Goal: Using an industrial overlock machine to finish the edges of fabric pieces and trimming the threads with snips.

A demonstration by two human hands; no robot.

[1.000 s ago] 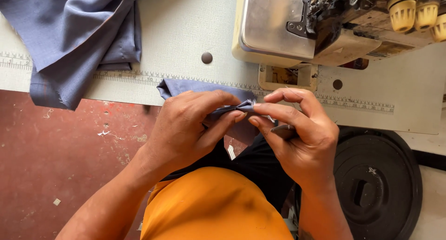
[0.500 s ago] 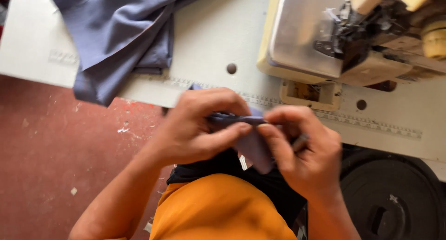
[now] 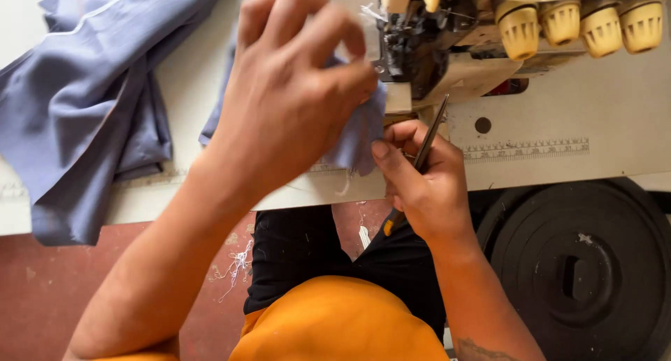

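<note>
Fabric piece: small blue-grey cloth piece (image 3: 360,134) held up at the sewing machine (image 3: 433,53), just left of its needle area, hanging over the table's front edge.
Left hand: the left hand (image 3: 293,95) is closed on the top of the cloth piece, fingers curled and pinching it against the machine's front.
Right hand: the right hand (image 3: 423,186) grips thread snips (image 3: 428,141) in a narrow fist, the metal tip pointing up toward the machine, thumb touching the cloth's lower edge.
Risk: the snips' tip sits just beside the cloth and the left fingertips; a slip could likely nick either. Fingers close to the needle area could be caught if the machine ran.
Edges: the table (image 3: 559,102) ends just below the hands, along a printed ruler strip (image 3: 524,150); the cloth's lower corner already overhangs it.
Open room: bare tabletop lies to the right of the machine; to the left a larger blue-grey fabric pile (image 3: 84,102) takes up the surface and droops over the edge. A black wheel (image 3: 580,263) sits below right.
</note>
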